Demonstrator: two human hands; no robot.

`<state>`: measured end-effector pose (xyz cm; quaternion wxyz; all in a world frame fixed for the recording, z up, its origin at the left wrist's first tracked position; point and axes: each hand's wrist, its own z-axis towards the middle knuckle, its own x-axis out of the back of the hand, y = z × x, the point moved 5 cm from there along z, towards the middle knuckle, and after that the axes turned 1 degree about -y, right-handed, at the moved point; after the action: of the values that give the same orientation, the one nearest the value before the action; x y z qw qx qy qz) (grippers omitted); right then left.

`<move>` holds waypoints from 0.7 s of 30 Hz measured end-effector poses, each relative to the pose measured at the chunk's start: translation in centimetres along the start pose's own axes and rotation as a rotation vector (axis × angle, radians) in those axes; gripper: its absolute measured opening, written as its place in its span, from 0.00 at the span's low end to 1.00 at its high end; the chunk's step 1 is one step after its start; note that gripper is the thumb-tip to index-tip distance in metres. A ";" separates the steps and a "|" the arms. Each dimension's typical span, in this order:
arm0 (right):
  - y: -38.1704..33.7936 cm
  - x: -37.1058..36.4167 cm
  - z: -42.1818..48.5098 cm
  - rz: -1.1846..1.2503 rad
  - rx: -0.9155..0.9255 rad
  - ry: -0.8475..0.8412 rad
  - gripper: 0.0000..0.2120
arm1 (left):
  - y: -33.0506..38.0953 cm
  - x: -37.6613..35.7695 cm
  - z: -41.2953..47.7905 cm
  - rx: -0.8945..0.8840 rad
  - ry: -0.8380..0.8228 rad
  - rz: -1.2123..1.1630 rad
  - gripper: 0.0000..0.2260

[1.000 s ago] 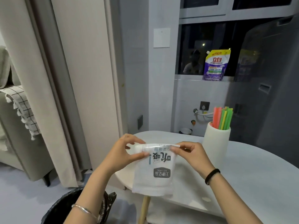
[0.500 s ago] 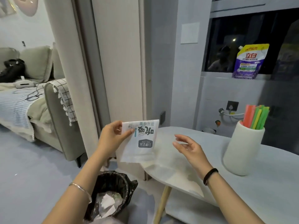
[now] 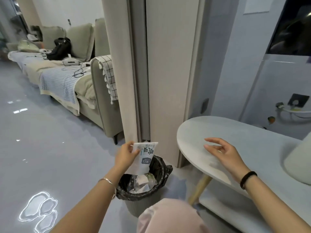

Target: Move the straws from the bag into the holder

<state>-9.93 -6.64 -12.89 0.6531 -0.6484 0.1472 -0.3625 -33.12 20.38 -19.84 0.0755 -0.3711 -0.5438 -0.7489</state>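
Note:
My left hand [image 3: 125,154] pinches the top corner of the white printed straw bag [image 3: 145,158], which hangs flat and upside down just above the black-lined waste bin [image 3: 142,187]. My right hand [image 3: 221,152] hovers with relaxed fingers over the left end of the white table [image 3: 193,133], holding nothing. Only the lower left side of the white holder [image 3: 298,163] shows at the right edge; its top and the straws are out of frame.
The bin holds crumpled wrappers and stands on the grey floor beside the table's wooden leg [image 3: 199,189]. A beige curtain [image 3: 121,73] hangs behind the bin. A sofa [image 3: 80,78] with bedding and cables stands to the left. My knee [image 3: 168,217] is below.
My left hand has carried the bag away from the table, left and down to above the bin. My right hand let go of it and stays over the table. The view has turned left.

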 end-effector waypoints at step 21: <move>0.8 -2.7 0.0 -0.078 -0.032 -0.092 0.13 | -4.1 -5.9 -2.4 0.109 -0.073 0.087 0.18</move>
<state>-11.61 -4.97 -14.36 0.6342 -0.6798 0.0973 -0.3553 -32.17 18.18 -27.08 0.1082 -0.4167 -0.5694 -0.7003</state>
